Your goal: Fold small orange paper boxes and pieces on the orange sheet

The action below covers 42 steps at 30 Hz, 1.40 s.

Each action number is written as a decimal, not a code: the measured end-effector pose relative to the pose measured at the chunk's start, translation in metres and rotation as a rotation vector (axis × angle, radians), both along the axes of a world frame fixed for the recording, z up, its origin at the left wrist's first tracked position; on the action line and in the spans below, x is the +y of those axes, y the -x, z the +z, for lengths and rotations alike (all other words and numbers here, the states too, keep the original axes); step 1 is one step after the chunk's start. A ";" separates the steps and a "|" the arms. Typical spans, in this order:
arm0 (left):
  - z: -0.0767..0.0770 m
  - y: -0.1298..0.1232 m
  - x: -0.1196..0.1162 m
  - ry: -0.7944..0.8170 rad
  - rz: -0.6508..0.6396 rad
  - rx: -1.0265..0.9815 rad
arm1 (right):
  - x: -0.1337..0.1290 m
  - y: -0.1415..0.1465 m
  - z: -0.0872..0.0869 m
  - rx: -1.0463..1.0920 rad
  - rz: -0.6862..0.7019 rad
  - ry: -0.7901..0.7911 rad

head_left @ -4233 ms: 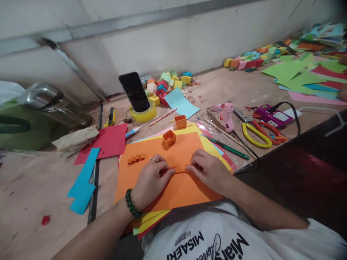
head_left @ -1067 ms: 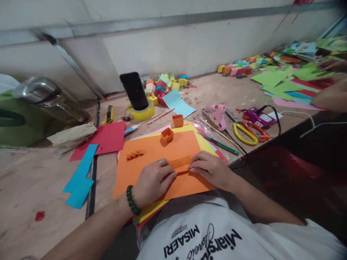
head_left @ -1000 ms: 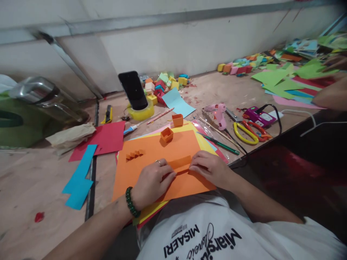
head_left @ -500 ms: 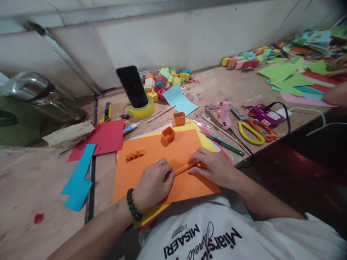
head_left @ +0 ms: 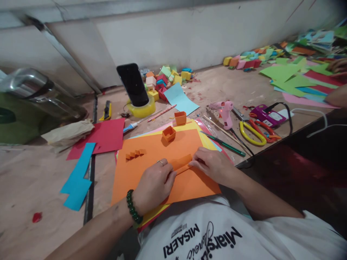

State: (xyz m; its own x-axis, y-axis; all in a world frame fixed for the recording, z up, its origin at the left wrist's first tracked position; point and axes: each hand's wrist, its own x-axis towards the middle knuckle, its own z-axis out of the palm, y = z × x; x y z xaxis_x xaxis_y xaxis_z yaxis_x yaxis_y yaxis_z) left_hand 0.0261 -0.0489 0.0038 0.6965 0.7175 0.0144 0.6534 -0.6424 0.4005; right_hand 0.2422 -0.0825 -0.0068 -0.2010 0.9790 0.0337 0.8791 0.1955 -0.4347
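A folded orange paper strip [head_left: 182, 165] lies between my two hands, over a large orange sheet [head_left: 151, 148]. My left hand [head_left: 155, 182], with a ring and a green bead bracelet, is closed on the strip's left end. At the other end, my right hand [head_left: 210, 162] pinches the strip between thumb and fingers. Beyond the hands stand two small open orange paper boxes, the nearer box [head_left: 169, 134] on the orange sheet and the farther box [head_left: 180, 118] behind it. A zigzag-folded orange piece [head_left: 135, 155] rests left of them.
Right of the sheets lie a green pen [head_left: 227, 145], a pink glue gun [head_left: 226, 113], yellow-handled scissors [head_left: 251, 133] and a purple power adapter [head_left: 267, 115]. A phone [head_left: 132, 85] leans in a tape roll [head_left: 142, 108]. Another person's hand [head_left: 338, 66] is at far right.
My right hand has drawn its fingers together at the strip's right end. The strip's upper flap now stands more open between my hands. My left hand has stayed nearly in place.
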 end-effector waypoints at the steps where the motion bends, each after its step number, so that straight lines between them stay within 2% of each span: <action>1: 0.000 0.000 0.000 -0.007 0.001 0.005 | 0.001 0.000 0.001 -0.015 -0.008 0.009; 9: -0.001 -0.001 -0.001 -0.046 0.013 0.040 | 0.005 0.006 0.005 -0.090 -0.082 0.060; 14: 0.002 -0.004 -0.002 -0.052 0.031 0.123 | 0.004 0.006 0.001 -0.079 -0.083 0.002; 17: 0.003 -0.003 -0.003 -0.116 0.015 0.150 | 0.001 0.007 -0.002 -0.065 -0.076 -0.083; 19: 0.002 -0.002 -0.003 -0.198 -0.082 0.163 | -0.001 0.009 -0.006 -0.073 0.036 -0.223; 23: 0.002 0.003 -0.001 -0.368 -0.368 0.175 | -0.004 0.005 -0.017 -0.158 0.388 -0.486; 26: 0.006 0.006 -0.001 -0.396 -0.426 0.189 | -0.007 -0.009 -0.024 -0.235 0.433 -0.513; 30: 0.010 0.010 -0.005 -0.371 -0.444 0.172 | -0.016 -0.023 -0.018 -0.252 0.414 -0.457; 33: 0.008 0.012 -0.003 -0.401 -0.434 0.154 | -0.017 -0.023 -0.003 -0.120 0.339 -0.339; 37: 0.000 0.013 0.003 -0.436 -0.478 0.138 | -0.003 -0.011 0.015 0.071 0.175 -0.235; 42: -0.002 0.016 0.009 -0.465 -0.469 0.053 | 0.016 0.002 0.009 0.127 0.089 0.053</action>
